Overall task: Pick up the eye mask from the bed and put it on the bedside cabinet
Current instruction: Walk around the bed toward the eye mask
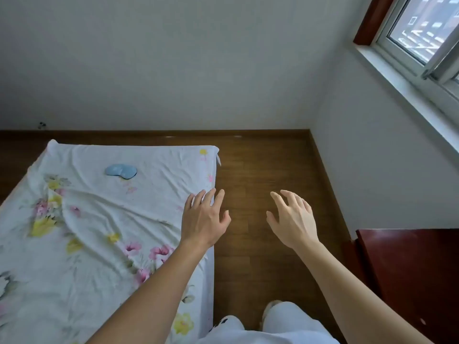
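Note:
A light blue eye mask [121,171] lies flat on the bed [82,234], near its far end, on a white sheet with pink and yellow flowers. My left hand [204,218] hovers over the bed's right edge, fingers spread and holding nothing, well short of the mask. Over the wooden floor, my right hand [291,220] is also open and empty. The dark red bedside cabinet [409,274] stands at the lower right, against the wall.
Brown wooden floor [260,175] runs between the bed and the right wall. A window [422,33] with a sill sits high on the right wall. My legs in white trousers [280,321] stand beside the bed at the bottom.

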